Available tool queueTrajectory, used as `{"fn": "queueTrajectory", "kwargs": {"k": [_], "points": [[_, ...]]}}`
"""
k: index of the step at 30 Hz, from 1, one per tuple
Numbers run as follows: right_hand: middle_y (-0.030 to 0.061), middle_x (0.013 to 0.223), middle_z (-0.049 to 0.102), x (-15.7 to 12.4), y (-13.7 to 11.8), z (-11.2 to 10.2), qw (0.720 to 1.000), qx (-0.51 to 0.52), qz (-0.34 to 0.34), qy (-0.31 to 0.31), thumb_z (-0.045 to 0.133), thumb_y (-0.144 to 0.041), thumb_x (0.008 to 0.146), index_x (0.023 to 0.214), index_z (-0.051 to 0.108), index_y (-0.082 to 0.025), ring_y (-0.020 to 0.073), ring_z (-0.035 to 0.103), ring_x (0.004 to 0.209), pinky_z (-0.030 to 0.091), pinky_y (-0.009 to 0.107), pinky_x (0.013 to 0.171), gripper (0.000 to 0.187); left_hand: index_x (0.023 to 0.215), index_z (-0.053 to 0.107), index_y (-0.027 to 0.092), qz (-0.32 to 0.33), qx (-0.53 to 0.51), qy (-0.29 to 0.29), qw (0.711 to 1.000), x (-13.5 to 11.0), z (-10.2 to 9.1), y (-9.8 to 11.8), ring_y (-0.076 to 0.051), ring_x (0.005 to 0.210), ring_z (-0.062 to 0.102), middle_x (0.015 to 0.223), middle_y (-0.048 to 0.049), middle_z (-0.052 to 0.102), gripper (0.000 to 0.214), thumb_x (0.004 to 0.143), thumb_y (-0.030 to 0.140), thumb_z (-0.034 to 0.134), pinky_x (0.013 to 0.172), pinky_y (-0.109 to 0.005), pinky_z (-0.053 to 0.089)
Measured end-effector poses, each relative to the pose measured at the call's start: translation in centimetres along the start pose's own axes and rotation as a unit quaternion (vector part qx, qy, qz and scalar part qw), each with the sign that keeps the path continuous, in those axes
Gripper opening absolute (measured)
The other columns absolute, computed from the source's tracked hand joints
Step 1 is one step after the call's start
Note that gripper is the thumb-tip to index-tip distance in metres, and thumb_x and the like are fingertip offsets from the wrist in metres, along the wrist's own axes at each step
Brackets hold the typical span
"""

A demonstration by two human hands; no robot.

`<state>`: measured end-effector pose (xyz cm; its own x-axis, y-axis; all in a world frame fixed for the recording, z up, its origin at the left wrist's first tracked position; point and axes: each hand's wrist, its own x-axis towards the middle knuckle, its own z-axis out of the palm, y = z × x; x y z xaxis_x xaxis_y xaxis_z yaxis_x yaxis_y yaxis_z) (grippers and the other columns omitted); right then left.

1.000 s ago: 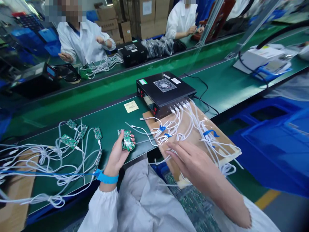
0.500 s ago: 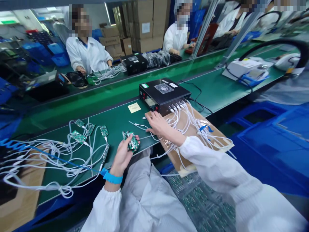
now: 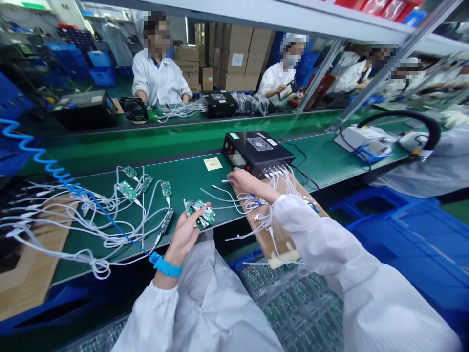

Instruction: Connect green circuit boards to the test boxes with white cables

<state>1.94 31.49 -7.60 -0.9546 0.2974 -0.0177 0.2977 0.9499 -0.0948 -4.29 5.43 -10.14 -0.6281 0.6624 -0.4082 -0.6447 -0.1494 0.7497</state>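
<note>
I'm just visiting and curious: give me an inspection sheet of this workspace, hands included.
Surface: green bench; brown sheet juts past its edge.
Job's things: several circuit boards; white plug.
Clutter: yellow note near the black box.
Hands: left hand holds the circuit boards; right hand is at the white plug, grip unclear.
Cables: white cables tangled at left, some joined to boards; others enter the black box.
Surroundings: people in white coats opposite; cartons behind; blue bins at right.

White plug [image 3: 224,181] part-hid by R fingers [image 3: 234,176]; note [image 3: 213,164] txt too sm.
</note>
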Motion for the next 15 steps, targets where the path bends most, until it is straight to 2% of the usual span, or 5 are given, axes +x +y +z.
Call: {"fn": "queueTrajectory", "kwargs": {"k": [3,5,8,10,15], "points": [[0.0126,0.103,0.069,-0.6,0.1,-0.3,0.996,0.073,-0.015,0.054,0.05,-0.011,0.1,0.103,0.07,-0.009,0.0191,0.066,0.096,0.048,0.027,0.088,0.021,0.104,0.077,0.016,0.002,0.013,0.009,1.0,0.0,-0.3,0.2,-0.025,0.112,0.071,0.115,-0.0104,0.077,0.035,0.071,0.022,0.087,0.094,-0.031,0.056],[0.0117,0.102,0.068,-1.3,-0.2,0.0,0.991,0.106,-0.033,0.071,0.056,-0.022,0.101,0.107,0.067,-0.008,0.0191,0.065,0.094,0.048,0.028,0.086,0.019,0.105,0.078,0.016,0.002,0.023,0.003,1.0,0.0,-0.4,0.3,-0.025,0.114,0.07,0.119,-0.0109,0.076,0.035,0.072,0.024,0.087,0.093,-0.03,0.055],[0.0151,0.113,0.066,-2.2,-1.3,1.3,0.994,0.056,-0.067,0.069,0.073,-0.049,0.092,0.121,0.062,-0.008,0.0249,0.063,0.101,0.048,0.034,0.09,0.052,0.105,0.078,0.015,-0.003,0.024,0.007,1.0,0.0,0.0,0.5,-0.023,0.112,0.07,0.119,-0.0108,0.076,0.033,0.073,0.023,0.086,0.093,-0.028,0.054],[0.0181,0.118,0.063,-2.7,-2.2,2.3,0.995,-0.021,-0.08,0.064,0.076,-0.058,0.085,0.124,0.061,-0.009,0.0308,0.059,0.108,0.046,0.04,0.093,0.065,0.103,0.078,0.015,-0.006,0.012,0.028,1.0,0.1,0.4,0.6,-0.021,0.106,0.072,0.113,-0.0095,0.078,0.03,0.073,0.018,0.085,0.095,-0.028,0.054],[0.0145,0.104,0.067,-3.1,-3.2,3.6,0.991,-0.072,-0.107,0.023,0.061,-0.038,0.101,0.11,0.07,-0.015,0.0306,0.056,0.106,0.041,0.04,0.091,0.026,0.1,0.077,0.017,0.021,-0.022,0.09,0.995,0.8,1.0,0.5,-0.018,0.093,0.075,0.099,-0.0049,0.08,0.031,0.071,0.012,0.086,0.093,-0.03,0.056]]}}
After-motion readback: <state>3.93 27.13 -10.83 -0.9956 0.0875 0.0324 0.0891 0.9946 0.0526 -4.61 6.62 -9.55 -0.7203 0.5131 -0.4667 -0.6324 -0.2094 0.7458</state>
